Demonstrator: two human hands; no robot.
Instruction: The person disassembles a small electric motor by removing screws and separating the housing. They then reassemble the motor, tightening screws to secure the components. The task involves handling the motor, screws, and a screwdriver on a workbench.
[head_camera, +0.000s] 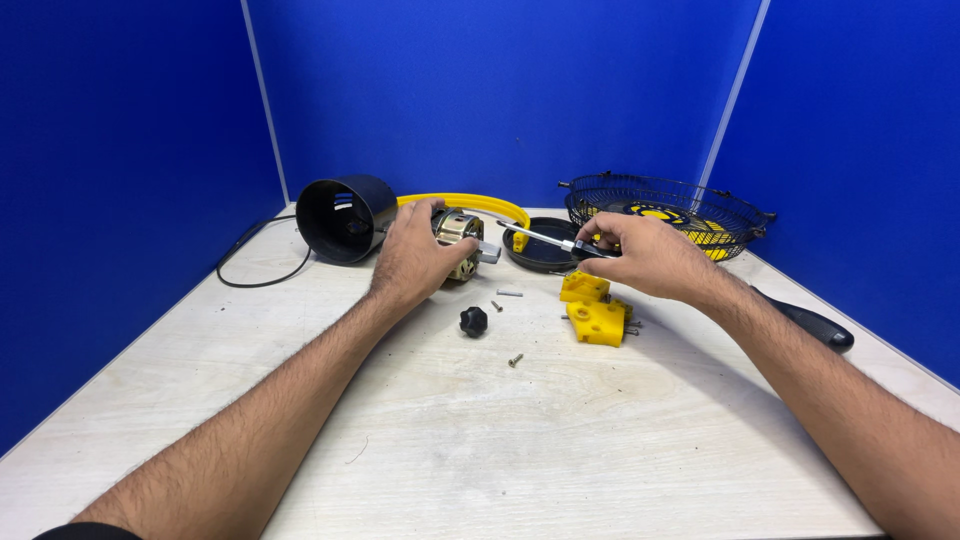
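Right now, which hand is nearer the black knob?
Left. The left hand, gripping the motor, sits just up-left of the black knob; the right hand, holding the screwdriver, is farther right.

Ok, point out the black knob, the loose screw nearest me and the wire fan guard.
black knob (473, 320), head view, on its rounded top.
loose screw (515, 359), head view, on its shank.
wire fan guard (600, 195), head view, on its left rim.
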